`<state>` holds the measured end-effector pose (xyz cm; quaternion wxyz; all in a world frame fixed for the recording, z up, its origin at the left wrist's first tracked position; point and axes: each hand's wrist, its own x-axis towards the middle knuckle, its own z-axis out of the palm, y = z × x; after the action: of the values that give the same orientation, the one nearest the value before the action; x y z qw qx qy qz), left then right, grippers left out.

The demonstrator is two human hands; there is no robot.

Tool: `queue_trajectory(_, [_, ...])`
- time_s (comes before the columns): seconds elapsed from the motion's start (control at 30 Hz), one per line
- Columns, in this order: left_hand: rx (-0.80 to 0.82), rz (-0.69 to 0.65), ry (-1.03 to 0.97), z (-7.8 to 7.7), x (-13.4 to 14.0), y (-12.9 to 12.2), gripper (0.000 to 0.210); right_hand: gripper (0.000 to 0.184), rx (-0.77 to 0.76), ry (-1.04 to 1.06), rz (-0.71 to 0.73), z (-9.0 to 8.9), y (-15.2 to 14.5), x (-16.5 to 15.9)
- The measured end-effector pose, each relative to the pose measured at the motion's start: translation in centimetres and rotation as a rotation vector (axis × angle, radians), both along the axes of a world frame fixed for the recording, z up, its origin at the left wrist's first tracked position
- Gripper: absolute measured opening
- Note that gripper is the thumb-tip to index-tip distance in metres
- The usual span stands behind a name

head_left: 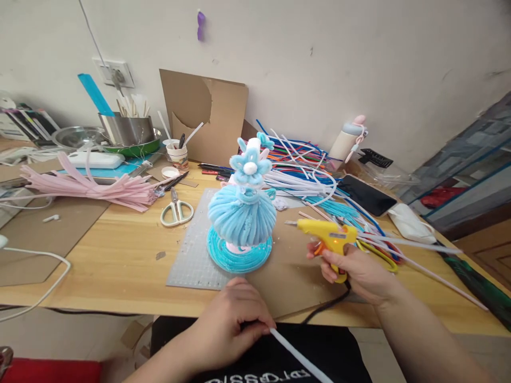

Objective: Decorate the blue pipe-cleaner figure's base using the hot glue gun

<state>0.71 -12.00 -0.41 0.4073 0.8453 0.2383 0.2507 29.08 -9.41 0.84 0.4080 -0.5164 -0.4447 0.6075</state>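
My left hand (239, 324) pinches one end of a white pipe cleaner (299, 355) at the table's front edge; the rest of it trails down to the right, over my lap. In my right hand (355, 268) is a yellow hot glue gun (327, 234), its nozzle pointing left and its cord running down. Between the hands, farther back, stands a blue pipe-cleaner figure (242, 213) with a pleated skirt shape, a flower with a white centre and a round turquoise base. It rests on a grey cutting mat (191, 255) and brown cardboard, touched by neither hand.
White-handled scissors (176, 213) and a bundle of pink pipe cleaners (99, 186) lie to the left. Many coloured pipe cleaners (303, 181) are heaped behind the figure. A phone (366, 194) and a bottle (347, 141) are at the right. Cardboard (207, 117) leans on the wall.
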Motion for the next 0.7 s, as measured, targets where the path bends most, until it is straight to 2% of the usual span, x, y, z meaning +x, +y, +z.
queue_trajectory(0.07, [0.008,-0.001,0.007,0.0,0.0,0.0,0.010,0.033,-0.021,-0.266,0.043,0.1,0.3,-0.4])
queue_trajectory(0.13, [0.014,-0.006,0.013,0.0,0.0,-0.1,0.010,0.039,-0.058,-0.394,0.081,0.2,0.4,-0.9])
queue_trajectory(0.27, [0.028,-0.003,0.002,-0.3,0.1,-0.2,0.010,0.042,-0.050,-0.403,0.196,0.4,0.9,-2.1])
queue_trajectory(0.43, [0.050,-0.004,-0.016,-0.7,0.1,-0.1,0.011,0.051,-0.021,-0.431,0.247,0.1,1.5,-3.1])
queue_trajectory(0.57, [0.067,0.001,-0.029,-0.8,0.1,0.0,0.010,0.047,-0.052,-0.421,0.294,-0.2,1.6,-3.6])
queue_trajectory(0.7, [0.079,0.006,-0.045,-0.9,0.1,0.0,0.009,0.044,-0.096,-0.461,0.273,-0.7,1.6,-4.1])
